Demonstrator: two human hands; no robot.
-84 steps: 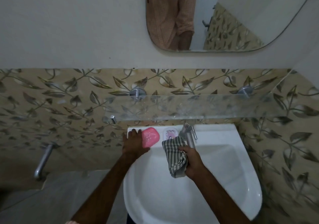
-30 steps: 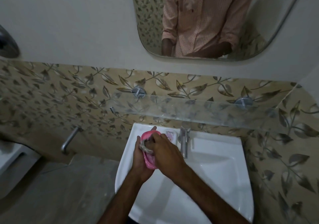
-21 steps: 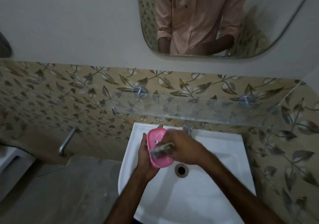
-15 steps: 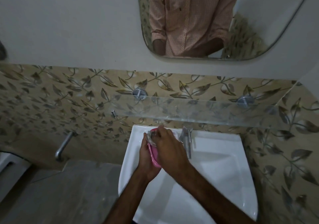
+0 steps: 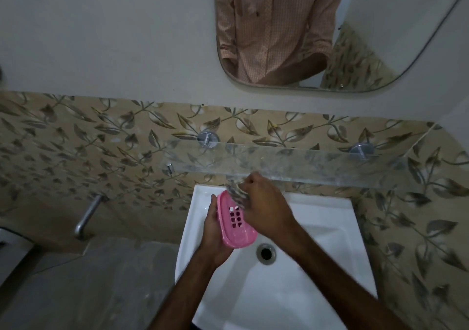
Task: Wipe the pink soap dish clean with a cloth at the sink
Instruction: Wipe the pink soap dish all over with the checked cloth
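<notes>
The pink soap dish (image 5: 234, 230) is held tilted above the left side of the white sink (image 5: 330, 266), its slotted inner face towards me. My left hand (image 5: 212, 230) grips the dish from the left and underneath. My right hand (image 5: 264, 206) holds a bunched striped grey cloth (image 5: 237, 192) and presses it on the dish's upper end. Most of the cloth is hidden under my right hand.
The drain (image 5: 265, 253) lies in the sink bowl just right of the dish. A glass shelf (image 5: 317, 166) juts out above the sink's back edge. A metal pipe (image 5: 87, 215) sticks out of the tiled wall to the left. A mirror (image 5: 330, 32) hangs above.
The dish has turned so its slotted inner face shows again, and it sits lower over the bowl. My right hand with the cloth has slid up to the dish's upper end.
</notes>
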